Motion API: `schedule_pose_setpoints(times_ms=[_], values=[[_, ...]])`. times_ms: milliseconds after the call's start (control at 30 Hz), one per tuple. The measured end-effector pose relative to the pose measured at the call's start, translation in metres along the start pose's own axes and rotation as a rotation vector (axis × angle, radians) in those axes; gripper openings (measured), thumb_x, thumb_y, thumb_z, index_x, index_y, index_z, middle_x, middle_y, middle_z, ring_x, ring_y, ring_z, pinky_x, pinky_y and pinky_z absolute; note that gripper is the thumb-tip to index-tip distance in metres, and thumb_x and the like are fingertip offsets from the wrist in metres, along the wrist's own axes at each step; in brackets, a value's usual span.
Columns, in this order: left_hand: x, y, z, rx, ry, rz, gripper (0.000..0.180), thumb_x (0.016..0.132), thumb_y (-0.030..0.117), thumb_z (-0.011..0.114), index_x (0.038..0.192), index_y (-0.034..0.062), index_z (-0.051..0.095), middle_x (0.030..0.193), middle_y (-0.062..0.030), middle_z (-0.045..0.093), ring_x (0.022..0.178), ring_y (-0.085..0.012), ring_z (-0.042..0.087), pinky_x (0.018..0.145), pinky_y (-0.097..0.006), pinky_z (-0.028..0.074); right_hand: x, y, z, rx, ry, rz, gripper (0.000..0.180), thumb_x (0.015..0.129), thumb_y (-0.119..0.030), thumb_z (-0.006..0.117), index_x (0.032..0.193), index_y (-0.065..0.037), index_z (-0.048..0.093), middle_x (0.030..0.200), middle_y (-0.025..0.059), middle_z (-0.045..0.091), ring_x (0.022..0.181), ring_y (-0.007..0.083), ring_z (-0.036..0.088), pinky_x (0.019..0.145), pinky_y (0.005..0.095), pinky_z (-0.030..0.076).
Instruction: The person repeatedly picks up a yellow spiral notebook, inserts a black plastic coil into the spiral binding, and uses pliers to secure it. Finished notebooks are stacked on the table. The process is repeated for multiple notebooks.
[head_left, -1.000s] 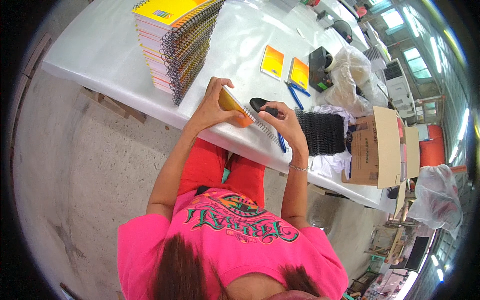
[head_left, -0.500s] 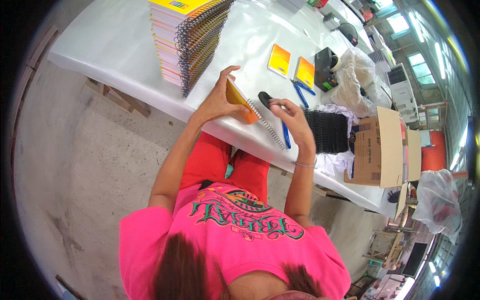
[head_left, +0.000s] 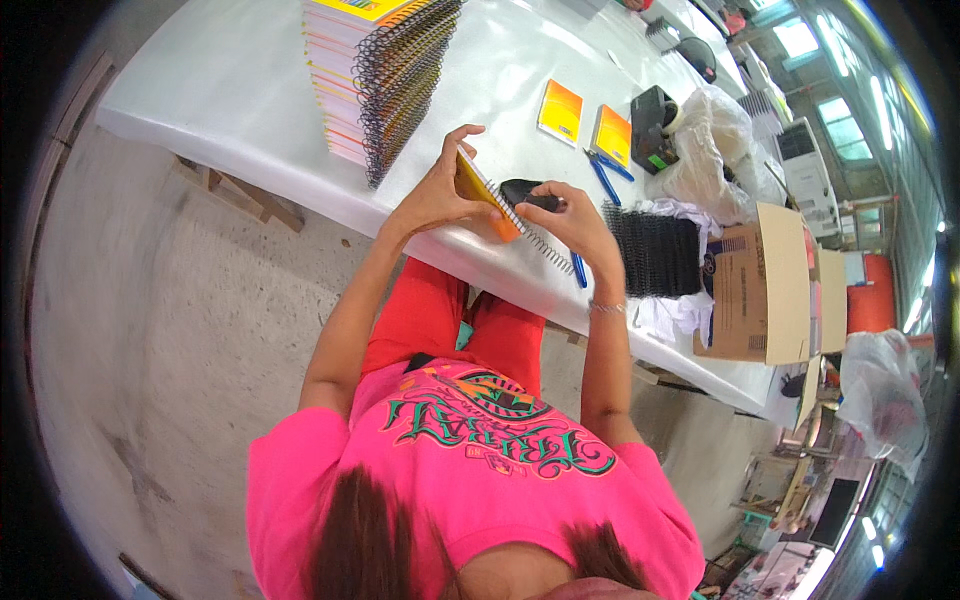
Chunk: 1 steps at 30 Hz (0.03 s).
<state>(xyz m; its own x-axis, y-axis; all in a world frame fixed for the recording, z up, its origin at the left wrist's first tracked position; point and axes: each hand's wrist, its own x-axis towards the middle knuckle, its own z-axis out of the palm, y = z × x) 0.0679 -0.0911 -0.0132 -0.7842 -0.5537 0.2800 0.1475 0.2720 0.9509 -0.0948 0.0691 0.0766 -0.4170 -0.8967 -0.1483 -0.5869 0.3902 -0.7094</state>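
My left hand (head_left: 440, 200) grips a small yellow-orange notebook (head_left: 507, 231), thumb on the cover and fingers round its far edge. The notebook stands tilted on edge near the front of the white table. A metal spiral coil (head_left: 548, 252) runs along its spine and sticks out past the near end. My right hand (head_left: 578, 225) is beside the spine, its thumb and fingers closed around a dark, rounded object (head_left: 518, 190) whose kind I cannot make out. The thumb tip is close to the coil; whether it touches is unclear. A blue-handled tool (head_left: 579, 270) lies beside that wrist.
A tall stack of spiral notebooks (head_left: 385, 95) stands on the white table (head_left: 230, 75) at left. Two small orange-yellow notebooks (head_left: 560, 110), blue pliers (head_left: 605, 180) and a black box (head_left: 652, 125) lie beyond. Black coils (head_left: 655, 252) and an open cardboard box (head_left: 740, 290) are at right.
My right hand has moved left, closer to the notebook's spine, and the dark object with it has turned. Less of the coil sticks out past the notebook. My left hand keeps its hold.
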Motion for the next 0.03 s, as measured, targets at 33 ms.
schedule_pose_setpoints(times_ms=[33], values=[[-0.0005,0.0010,-0.0037,0.009,0.000,-0.001,0.118,0.056,0.026,0.095,0.148,0.0184,0.022,0.116,-0.0153,0.043,0.109,-0.0276,0.050,0.100,-0.037,0.041,0.0105,0.0075,0.0071,-0.178,0.075,0.033,0.037,0.083,-0.029,0.079,0.105,-0.001,0.069,0.117,0.0121,0.067,0.098,0.0157,0.062,0.086,0.0302,0.050]])
